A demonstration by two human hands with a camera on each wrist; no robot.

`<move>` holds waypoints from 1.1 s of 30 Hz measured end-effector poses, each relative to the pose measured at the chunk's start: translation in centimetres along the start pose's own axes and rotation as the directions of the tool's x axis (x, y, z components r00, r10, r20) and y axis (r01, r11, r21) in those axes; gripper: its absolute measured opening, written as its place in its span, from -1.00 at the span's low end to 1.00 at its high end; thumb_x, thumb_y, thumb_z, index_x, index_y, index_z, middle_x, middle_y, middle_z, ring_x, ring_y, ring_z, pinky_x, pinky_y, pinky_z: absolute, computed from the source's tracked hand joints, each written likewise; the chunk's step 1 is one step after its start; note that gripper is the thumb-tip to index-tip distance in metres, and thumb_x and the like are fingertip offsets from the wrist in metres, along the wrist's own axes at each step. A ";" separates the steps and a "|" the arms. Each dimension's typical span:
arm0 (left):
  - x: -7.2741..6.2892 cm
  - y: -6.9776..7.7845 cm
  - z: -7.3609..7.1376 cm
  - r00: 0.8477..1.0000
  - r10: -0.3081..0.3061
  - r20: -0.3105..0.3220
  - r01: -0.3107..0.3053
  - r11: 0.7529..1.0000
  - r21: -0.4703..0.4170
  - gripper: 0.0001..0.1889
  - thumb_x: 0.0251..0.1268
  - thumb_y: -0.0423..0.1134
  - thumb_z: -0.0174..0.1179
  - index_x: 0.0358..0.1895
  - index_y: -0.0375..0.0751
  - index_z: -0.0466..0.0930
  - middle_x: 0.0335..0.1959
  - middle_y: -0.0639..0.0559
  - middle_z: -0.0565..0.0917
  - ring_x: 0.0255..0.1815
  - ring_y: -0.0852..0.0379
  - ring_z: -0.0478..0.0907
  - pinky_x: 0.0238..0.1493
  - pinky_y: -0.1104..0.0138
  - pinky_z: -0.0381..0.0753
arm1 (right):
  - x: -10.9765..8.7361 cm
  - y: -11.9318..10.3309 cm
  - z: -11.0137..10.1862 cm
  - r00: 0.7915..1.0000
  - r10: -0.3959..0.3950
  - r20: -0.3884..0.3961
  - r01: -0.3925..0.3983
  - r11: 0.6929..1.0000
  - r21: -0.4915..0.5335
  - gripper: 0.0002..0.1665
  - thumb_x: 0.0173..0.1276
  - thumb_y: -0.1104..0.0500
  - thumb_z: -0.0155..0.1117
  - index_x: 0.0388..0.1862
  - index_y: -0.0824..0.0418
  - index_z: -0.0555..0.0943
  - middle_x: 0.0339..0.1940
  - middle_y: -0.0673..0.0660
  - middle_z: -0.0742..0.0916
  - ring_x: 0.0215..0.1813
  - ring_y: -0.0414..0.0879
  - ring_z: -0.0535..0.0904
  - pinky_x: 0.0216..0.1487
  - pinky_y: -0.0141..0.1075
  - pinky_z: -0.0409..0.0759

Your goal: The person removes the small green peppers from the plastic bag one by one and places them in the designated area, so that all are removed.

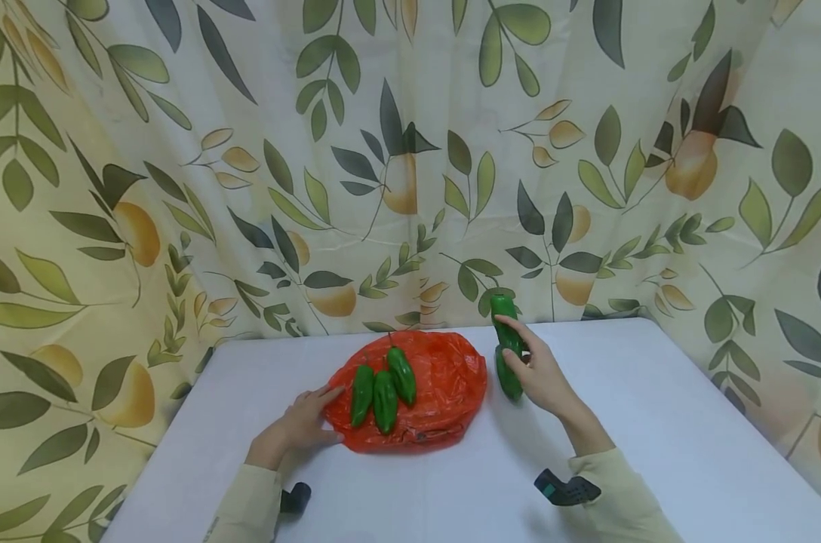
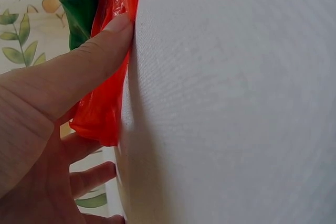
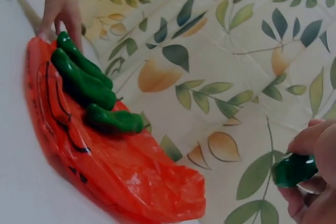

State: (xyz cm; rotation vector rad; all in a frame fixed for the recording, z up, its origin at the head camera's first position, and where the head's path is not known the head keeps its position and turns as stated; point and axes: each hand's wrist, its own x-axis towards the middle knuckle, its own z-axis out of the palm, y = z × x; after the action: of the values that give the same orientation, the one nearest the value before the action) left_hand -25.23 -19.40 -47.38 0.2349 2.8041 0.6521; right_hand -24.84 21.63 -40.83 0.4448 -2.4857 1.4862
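Three green peppers (image 1: 385,401) lie side by side on a flattened red plastic bag (image 1: 451,377). My left hand (image 1: 302,422) rests at the bag's left edge, its thumb against the red plastic and the other fingers spread beside it. Over at the bag's right side, my right hand (image 1: 536,369) holds a long green pepper (image 1: 505,320) between thumb and fingers, stem end up. Another green pepper (image 1: 508,383) shows just below that grip, overlapping the held one in the head view. The right wrist view shows a pepper's tip (image 3: 293,170) poking out between the right fingers.
A white table (image 1: 410,498) carries everything. Behind and beside it hangs a curtain (image 1: 410,188) printed with leaves and fruit. A dark wrist device (image 1: 567,490) sits at the right sleeve, and a similar one (image 1: 296,498) at the left.
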 end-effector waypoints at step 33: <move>0.0 0.0 -0.1 1.000 -0.002 -0.001 0.002 1.000 -0.001 -0.06 0.05 -0.03 0.54 0.55 0.16 0.27 0.58 -0.10 0.28 0.55 -0.28 0.19 0.23 -0.30 0.54 | 0.0 5.4 -3.4 0.970 0.242 0.018 -0.237 0.962 -0.132 -0.22 0.50 0.40 0.05 0.63 0.21 0.09 0.49 0.58 0.25 0.29 0.49 0.38 0.03 0.03 0.73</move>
State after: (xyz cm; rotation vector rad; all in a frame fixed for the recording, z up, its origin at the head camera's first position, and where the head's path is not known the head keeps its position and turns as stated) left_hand -25.25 -19.45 -47.31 0.2321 2.8048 0.6528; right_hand -26.65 27.04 -43.63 0.1514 -2.7235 1.3958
